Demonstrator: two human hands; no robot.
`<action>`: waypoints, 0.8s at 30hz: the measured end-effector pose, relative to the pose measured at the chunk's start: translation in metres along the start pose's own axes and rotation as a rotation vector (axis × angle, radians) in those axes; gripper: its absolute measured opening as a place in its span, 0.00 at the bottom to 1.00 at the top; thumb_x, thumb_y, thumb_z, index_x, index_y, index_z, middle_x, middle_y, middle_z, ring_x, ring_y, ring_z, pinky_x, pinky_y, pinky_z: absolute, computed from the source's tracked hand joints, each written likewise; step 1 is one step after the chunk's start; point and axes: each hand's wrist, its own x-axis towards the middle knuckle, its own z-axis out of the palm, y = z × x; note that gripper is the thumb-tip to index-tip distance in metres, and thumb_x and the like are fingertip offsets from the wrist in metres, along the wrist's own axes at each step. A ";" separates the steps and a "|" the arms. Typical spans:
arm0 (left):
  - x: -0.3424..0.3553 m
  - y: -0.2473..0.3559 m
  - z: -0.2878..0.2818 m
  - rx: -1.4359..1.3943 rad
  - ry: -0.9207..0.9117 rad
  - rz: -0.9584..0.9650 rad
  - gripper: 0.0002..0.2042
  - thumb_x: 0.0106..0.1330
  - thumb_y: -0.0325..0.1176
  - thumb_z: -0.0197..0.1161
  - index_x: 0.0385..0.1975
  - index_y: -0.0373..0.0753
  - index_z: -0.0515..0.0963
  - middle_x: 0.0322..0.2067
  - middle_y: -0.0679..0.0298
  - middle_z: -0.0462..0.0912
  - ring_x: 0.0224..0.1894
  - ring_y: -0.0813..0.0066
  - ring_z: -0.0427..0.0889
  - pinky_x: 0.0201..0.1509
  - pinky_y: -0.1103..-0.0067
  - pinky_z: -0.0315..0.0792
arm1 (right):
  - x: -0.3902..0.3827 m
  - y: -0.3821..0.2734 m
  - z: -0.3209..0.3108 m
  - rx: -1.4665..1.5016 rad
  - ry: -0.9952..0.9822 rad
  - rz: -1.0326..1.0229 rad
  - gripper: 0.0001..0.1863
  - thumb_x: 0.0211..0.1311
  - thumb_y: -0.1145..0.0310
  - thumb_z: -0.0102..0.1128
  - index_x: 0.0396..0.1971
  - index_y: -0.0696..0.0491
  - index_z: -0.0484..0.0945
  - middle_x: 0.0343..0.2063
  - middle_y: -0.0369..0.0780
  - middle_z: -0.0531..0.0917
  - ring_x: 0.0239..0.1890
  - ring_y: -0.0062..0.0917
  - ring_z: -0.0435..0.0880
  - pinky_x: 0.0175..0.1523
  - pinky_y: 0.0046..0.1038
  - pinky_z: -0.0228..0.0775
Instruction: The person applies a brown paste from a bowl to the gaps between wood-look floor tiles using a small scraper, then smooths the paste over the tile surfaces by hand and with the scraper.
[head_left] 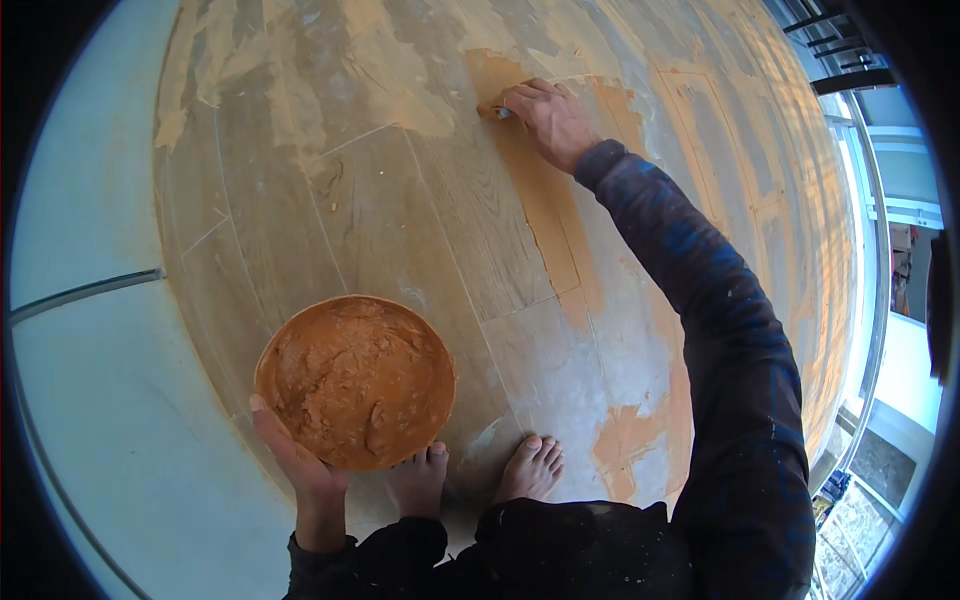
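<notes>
My left hand holds a round bowl from below and the side, its thumb near the rim. Thick orange-brown filler paste with a rough, lumpy surface fills the bowl. Reaching forward across the wood-plank floor, my right hand is closed around a small spreader, mostly hidden by the fingers. The spreader is at the far part of a smooth orange-brown strip that runs back toward me along a plank seam.
My bare feet are on the planks below the bowl. Dried tan filler patches cover the far floor, with an orange patch near my right foot. A pale wall borders the left; a metal-framed glass opening stands right.
</notes>
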 end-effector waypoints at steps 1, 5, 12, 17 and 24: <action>0.000 0.001 -0.003 -0.027 -0.006 0.010 0.33 0.80 0.62 0.35 0.71 0.42 0.62 0.66 0.58 0.70 0.68 0.61 0.72 0.69 0.63 0.73 | -0.026 -0.010 -0.004 0.028 -0.003 -0.039 0.17 0.64 0.74 0.52 0.52 0.49 0.81 0.49 0.36 0.84 0.58 0.32 0.78 0.58 0.38 0.69; 0.006 -0.002 0.000 -0.024 0.040 0.054 0.34 0.79 0.62 0.37 0.71 0.41 0.62 0.67 0.58 0.70 0.68 0.61 0.73 0.69 0.64 0.73 | -0.132 -0.062 -0.030 0.093 -0.100 -0.080 0.25 0.56 0.80 0.58 0.56 0.49 0.80 0.55 0.37 0.83 0.60 0.34 0.78 0.58 0.35 0.69; 0.011 0.006 0.005 -0.023 -0.120 0.032 0.33 0.79 0.62 0.38 0.71 0.41 0.62 0.67 0.58 0.69 0.68 0.62 0.72 0.69 0.63 0.73 | -0.300 -0.142 -0.077 0.049 -0.164 0.052 0.23 0.63 0.72 0.57 0.60 0.47 0.77 0.60 0.36 0.80 0.65 0.29 0.75 0.57 0.34 0.67; 0.007 0.006 0.005 -0.051 -0.204 0.032 0.34 0.79 0.62 0.39 0.71 0.40 0.62 0.68 0.58 0.69 0.68 0.62 0.72 0.70 0.63 0.72 | -0.346 -0.189 -0.097 0.215 -0.302 0.386 0.23 0.56 0.79 0.61 0.53 0.49 0.82 0.53 0.36 0.85 0.58 0.31 0.79 0.56 0.34 0.68; 0.013 0.001 0.001 -0.049 -0.227 0.011 0.34 0.79 0.62 0.39 0.71 0.39 0.62 0.68 0.57 0.70 0.68 0.62 0.72 0.70 0.63 0.71 | -0.183 -0.097 -0.064 0.139 0.146 0.194 0.21 0.59 0.81 0.58 0.52 0.51 0.83 0.52 0.38 0.84 0.54 0.36 0.79 0.56 0.37 0.71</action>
